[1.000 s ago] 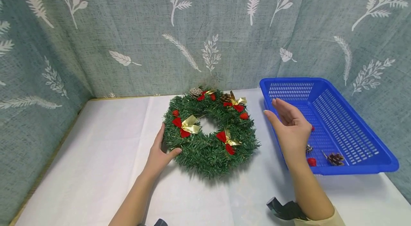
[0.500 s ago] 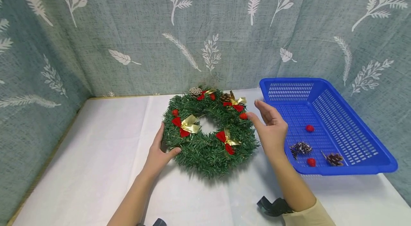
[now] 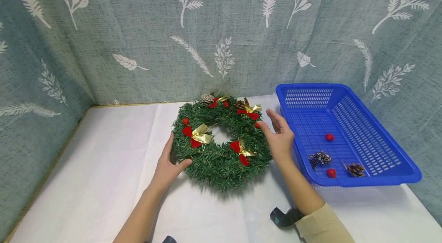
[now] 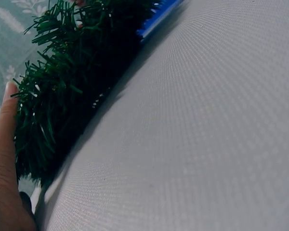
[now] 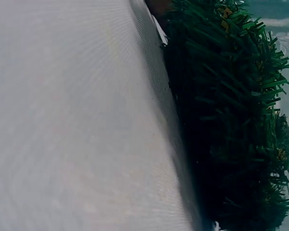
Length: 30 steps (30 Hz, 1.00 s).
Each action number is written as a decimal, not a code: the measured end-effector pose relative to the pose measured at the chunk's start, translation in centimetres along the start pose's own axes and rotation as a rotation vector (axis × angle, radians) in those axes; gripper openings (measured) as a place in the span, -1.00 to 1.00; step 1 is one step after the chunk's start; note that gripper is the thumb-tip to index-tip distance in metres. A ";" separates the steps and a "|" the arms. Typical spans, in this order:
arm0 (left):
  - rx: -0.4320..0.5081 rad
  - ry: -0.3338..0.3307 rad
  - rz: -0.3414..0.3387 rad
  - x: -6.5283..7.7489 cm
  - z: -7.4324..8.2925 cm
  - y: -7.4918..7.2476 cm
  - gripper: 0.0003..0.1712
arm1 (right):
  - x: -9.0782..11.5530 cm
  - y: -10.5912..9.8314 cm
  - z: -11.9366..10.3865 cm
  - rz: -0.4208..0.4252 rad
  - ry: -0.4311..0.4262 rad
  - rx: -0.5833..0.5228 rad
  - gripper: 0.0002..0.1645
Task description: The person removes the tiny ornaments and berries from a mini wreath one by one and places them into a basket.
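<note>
Two hands at a wreath on a white table

Head view: the wreath [image 3: 221, 143] lies flat on the table [image 3: 96, 166], left of a blue basket [image 3: 380, 135] holding pine cones [image 3: 321, 157] and red berries [image 3: 329, 137]. The left hand [image 3: 167, 166] rests at the wreath's left rim, fingers straight along the edge, thumb pressed into the needles. The right hand [image 3: 279, 137] stands at the right rim, fingers straight and slightly apart, touching or just beside it. Left wrist view: a finger [image 4: 2, 139] lies against the green needles [image 4: 62, 91]. Right wrist view: only wreath [image 5: 231, 115] and table [image 5: 72, 120] show; fingers out of sight. No readable writing anywhere.
</note>
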State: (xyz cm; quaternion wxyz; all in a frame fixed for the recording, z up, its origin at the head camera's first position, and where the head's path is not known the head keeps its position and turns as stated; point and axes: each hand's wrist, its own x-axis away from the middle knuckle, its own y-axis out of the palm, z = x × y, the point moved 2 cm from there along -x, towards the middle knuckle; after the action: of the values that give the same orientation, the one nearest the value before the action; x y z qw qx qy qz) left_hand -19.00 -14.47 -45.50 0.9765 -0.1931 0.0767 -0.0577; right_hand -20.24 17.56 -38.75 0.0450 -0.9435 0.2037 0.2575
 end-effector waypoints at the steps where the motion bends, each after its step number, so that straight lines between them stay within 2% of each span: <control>1: -0.002 -0.002 0.000 0.0 0.0 0.0 0.19 | -0.1 0.0 0.3 0.001 0.018 0.007 -0.44; 6: 0.000 -0.004 -0.005 -0.1 -0.2 0.0 0.21 | -0.2 0.1 1.6 -0.015 0.093 0.060 -0.42; 14: 0.002 -0.008 -0.008 -0.3 -0.4 0.0 0.23 | -0.3 0.3 3.3 -0.085 0.148 0.159 -0.41; 22: 0.002 -0.030 -0.022 -0.5 -0.4 0.0 0.23 | -0.6 0.6 3.8 -0.119 0.219 0.286 -0.39; 30: -0.005 -0.005 -0.002 -0.2 -0.3 0.0 0.22 | -0.7 0.5 3.5 -0.129 0.243 0.340 -0.47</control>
State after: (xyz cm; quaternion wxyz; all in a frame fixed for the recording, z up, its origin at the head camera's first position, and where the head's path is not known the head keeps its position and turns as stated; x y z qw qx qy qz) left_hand -19.23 -14.54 -45.73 0.9761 -0.1957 0.0742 -0.0583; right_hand -22.61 18.04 -41.46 0.1951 -0.9575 0.1872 0.1003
